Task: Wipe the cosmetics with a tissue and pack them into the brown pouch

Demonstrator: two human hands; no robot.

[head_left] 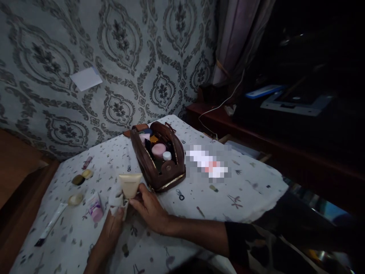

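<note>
My right hand (149, 209) is closed round the lower end of a cream-coloured squeeze tube (130, 184), whose flat crimped end points up. Beside it, my left hand (112, 224) grips a crumpled white cloth or tissue (116, 198), which lies against the tube's left side. Just beyond my hands a brown handbag (142, 165) stands with its zip undone. Inside the bag are a pink round container (159, 151), a small white-capped container (167, 155) and other items, partly hidden. A pink and white tube (95, 207) lies left of my left hand.
A slim white tube (53, 222), a small round container (75, 199), a dark lid-like disc (78, 179) and a small pinkish item (87, 163) lie along the left of the patterned tablecloth (211, 201). Right of the bag is a blurred-out item (208, 161). A cable (225, 101) hangs at the back.
</note>
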